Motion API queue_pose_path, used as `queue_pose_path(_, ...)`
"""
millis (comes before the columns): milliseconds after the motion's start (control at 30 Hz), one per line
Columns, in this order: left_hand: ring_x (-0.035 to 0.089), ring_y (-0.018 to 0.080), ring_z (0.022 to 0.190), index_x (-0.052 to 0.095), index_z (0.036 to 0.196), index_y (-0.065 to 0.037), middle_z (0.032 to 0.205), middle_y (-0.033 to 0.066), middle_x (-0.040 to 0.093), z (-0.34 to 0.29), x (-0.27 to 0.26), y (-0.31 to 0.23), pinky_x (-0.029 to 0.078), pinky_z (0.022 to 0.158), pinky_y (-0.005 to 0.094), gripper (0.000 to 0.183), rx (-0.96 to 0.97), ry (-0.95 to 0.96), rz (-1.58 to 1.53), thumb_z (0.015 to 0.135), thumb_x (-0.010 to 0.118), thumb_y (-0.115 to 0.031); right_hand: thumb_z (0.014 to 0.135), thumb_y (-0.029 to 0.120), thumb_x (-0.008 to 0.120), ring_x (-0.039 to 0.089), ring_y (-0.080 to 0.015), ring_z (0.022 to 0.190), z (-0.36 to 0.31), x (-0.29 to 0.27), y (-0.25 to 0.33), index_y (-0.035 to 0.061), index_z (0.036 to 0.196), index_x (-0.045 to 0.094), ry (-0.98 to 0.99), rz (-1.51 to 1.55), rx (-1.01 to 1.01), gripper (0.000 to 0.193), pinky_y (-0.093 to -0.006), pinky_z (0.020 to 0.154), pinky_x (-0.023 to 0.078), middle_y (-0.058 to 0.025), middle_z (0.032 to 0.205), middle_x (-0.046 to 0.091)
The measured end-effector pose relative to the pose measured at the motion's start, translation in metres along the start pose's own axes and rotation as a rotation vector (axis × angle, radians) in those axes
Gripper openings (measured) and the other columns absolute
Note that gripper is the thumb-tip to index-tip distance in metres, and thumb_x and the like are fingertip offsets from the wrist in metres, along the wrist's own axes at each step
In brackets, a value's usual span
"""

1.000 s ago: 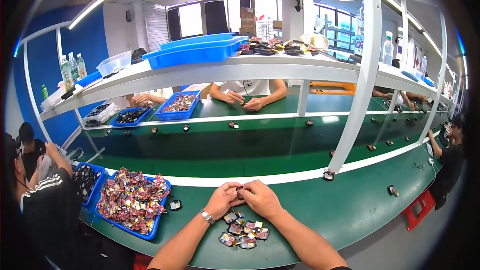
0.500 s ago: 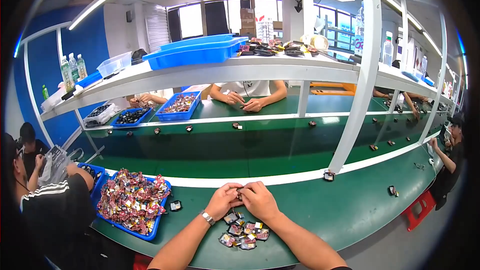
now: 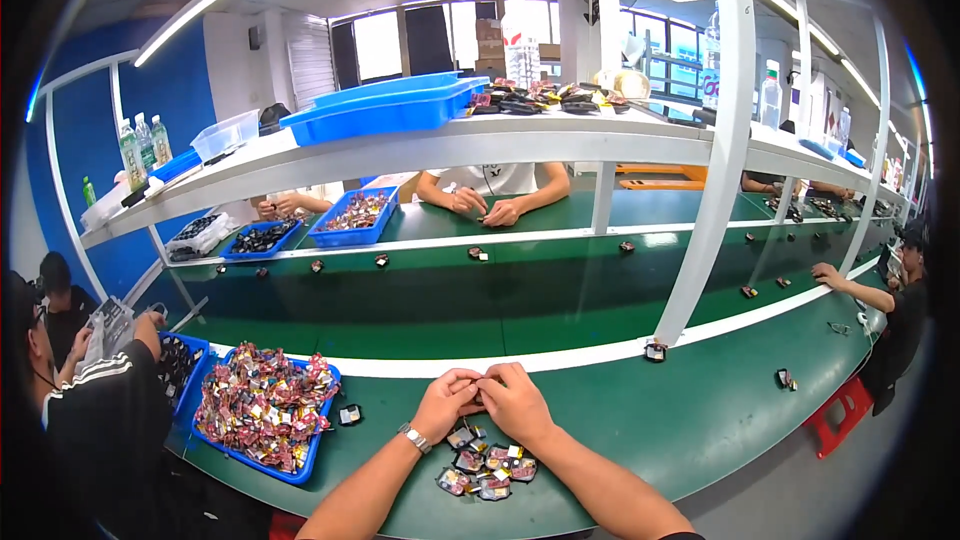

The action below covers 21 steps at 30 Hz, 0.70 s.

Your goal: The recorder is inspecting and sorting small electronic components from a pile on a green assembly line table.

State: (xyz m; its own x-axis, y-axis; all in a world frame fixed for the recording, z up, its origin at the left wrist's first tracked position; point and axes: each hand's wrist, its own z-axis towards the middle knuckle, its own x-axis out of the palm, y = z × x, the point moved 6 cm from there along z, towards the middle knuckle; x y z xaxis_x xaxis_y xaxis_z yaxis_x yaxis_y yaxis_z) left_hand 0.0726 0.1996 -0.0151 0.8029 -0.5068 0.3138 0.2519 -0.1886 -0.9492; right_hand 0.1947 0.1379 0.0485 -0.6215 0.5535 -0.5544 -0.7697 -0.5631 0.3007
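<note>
Over the green worktop, my left hand (image 3: 446,406) and my right hand (image 3: 516,405) meet with bent fingers, thumbs and fingertips pressed together. A small dark part is pinched between them, almost wholly hidden by the fingers. Just below lies a loose cluster of small electronic assemblies (image 3: 496,460), with black casings, red wires and yellow and white bits. To the left, a blue tray (image 3: 312,457) is heaped with red-wired assemblies (image 3: 262,405). One black piece (image 3: 350,415) lies alone between that tray and my left wrist.
Beyond a white rail (image 3: 560,358) runs a green belt (image 3: 430,305) with scattered small pieces. A white post (image 3: 710,170) and a raised shelf (image 3: 430,148) with blue trays stand ahead. Left, a tray of black parts (image 3: 178,372) sits near a co-worker; others sit opposite and right.
My fingers have closed further over the small part, which showed more before. The co-worker at right has stretched an arm to the rail. Small pieces on the belt have shifted slightly right.
</note>
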Motion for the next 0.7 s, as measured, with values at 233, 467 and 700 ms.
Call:
queue_pose_path(233, 0.063, 0.0161, 0.101, 0.051, 0.114, -0.002, 0.110, 0.0085, 0.063, 0.000, -0.003, -0.001, 0.057, 0.082, 0.0315, 0.018, 0.055, -0.068, 0.002, 0.096, 0.051, -0.004, 0.077, 0.006, 0.071, 0.063, -0.0236, 0.080, 0.000, -0.007, -0.011, 0.0026, 0.095, 0.066, -0.036, 0.168, 0.258, 0.019, -0.0324, 0.072, 0.053, -0.0105, 0.094, 0.062)
queue_pose_path(467, 0.062, 0.0142, 0.098, 0.053, 0.112, -0.001, 0.108, 0.0078, 0.064, -0.001, 0.002, -0.006, 0.057, 0.080, 0.0299, 0.017, 0.123, -0.049, 0.174, 0.095, 0.054, -0.002, 0.080, 0.006, 0.069, 0.068, -0.0184, 0.070, -0.007, 0.006, -0.028, -0.0016, 0.095, 0.067, 0.013, 0.444, 0.474, 0.017, -0.0281, 0.065, 0.056, -0.0118, 0.087, 0.065)
queue_pose_path(700, 0.062, 0.0130, 0.094, 0.053, 0.111, -0.001, 0.108, 0.0067, 0.063, -0.001, 0.001, -0.004, 0.055, 0.078, 0.0270, 0.018, 0.167, -0.025, 0.221, 0.093, 0.057, -0.001, 0.080, 0.006, 0.070, 0.067, -0.0161, 0.070, -0.007, 0.006, -0.029, -0.0016, 0.093, 0.067, 0.031, 0.484, 0.523, 0.016, -0.0268, 0.065, 0.055, -0.0105, 0.084, 0.066)
